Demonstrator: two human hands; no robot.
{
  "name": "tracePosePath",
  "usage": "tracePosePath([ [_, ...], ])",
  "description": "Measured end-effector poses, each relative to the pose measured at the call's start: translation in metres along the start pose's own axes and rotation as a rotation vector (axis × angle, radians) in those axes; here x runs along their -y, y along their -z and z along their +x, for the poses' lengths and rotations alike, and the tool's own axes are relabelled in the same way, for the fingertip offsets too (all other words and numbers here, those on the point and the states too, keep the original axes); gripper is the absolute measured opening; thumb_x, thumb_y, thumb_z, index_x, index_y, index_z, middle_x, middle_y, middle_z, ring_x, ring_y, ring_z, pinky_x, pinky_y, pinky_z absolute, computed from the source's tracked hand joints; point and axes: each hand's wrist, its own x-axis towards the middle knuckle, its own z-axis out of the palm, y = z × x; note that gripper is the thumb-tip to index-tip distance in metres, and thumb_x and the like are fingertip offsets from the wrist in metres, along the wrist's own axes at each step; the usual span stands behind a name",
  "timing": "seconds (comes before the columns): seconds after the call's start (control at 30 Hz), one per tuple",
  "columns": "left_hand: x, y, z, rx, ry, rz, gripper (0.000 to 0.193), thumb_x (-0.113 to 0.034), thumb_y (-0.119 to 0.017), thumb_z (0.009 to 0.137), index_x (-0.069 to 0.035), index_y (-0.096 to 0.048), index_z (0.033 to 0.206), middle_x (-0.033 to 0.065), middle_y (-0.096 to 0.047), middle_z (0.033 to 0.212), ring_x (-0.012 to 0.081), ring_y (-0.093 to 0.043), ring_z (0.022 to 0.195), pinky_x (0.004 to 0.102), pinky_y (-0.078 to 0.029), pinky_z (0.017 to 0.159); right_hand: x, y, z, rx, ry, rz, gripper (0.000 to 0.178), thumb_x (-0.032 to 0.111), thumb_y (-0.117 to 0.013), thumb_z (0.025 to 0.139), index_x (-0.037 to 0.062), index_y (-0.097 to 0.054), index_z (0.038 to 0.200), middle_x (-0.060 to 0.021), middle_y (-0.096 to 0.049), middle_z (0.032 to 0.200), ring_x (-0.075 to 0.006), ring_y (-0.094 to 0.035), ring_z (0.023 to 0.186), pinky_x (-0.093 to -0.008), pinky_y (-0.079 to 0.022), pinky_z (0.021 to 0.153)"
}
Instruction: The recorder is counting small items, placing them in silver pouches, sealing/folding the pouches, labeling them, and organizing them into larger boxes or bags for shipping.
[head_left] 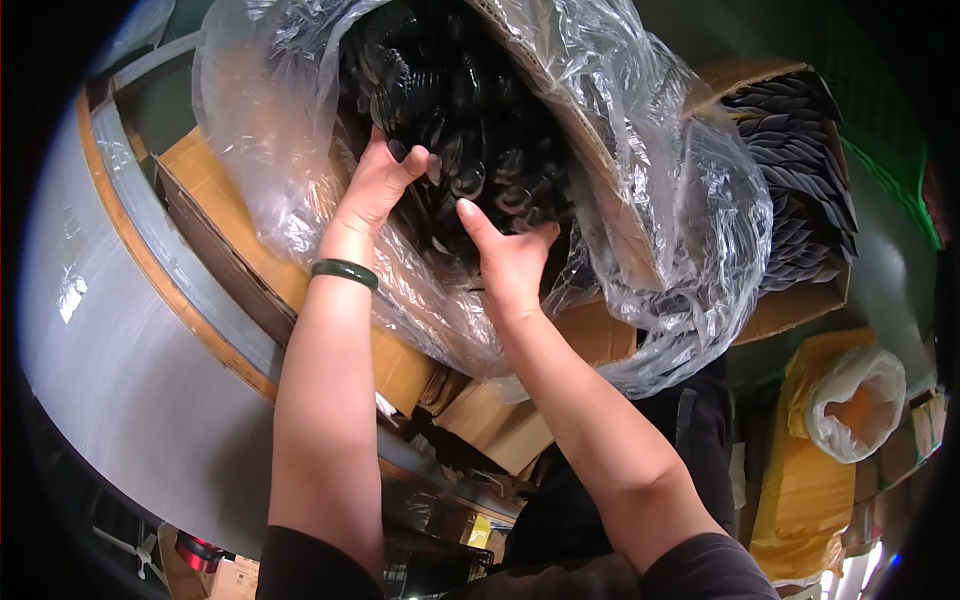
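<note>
Both hands reach into the clear crinkled plastic bag point(640, 200) lining a brown cardboard box point(250, 260). The left hand point(378, 185) and right hand point(508, 262) curl around glossy black plastic pieces point(470, 120) just beyond the fingertips. Gathering from beneath, clear of the film, seems the best way.

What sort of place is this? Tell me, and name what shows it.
Probably a packing or factory work area. Both hands, left hand and right hand, dig into a plastic-lined cardboard box full of small black plastic parts. Another box holds stacked dark pieces, beside a metal-topped workbench.
</note>
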Motion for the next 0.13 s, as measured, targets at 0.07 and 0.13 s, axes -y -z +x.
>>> tracePosePath([
  [0.07,0.011,0.015,-0.003,-0.198,0.046,-0.078,0.096,-0.066,-0.068,0.076,-0.003,-0.038,0.142,0.0044,-0.049,0.138,0.0183,-0.045,0.125,0.0338,-0.035,0.107,0.012,-0.013,-0.004,0.032,0.021,-0.038,0.088,0.028,-0.089,0.068,-0.0059,-0.035,0.128,-0.0153,-0.048,0.126,-0.0235,-0.048,0.115,-0.0340,-0.036,0.103],
  [0.13,0.005,0.013,0.012,-0.076,0.142,-0.332,0.105,-0.069,-0.067,0.074,-0.009,-0.026,0.149,0.0042,-0.040,0.147,0.0184,-0.035,0.135,0.0347,-0.024,0.114,0.015,-0.012,0.002,0.112,0.107,0.062,0.087,0.029,-0.089,0.068,-0.0008,-0.035,0.130,-0.0131,-0.048,0.125,-0.0223,-0.048,0.115,-0.0341,-0.037,0.103],
])
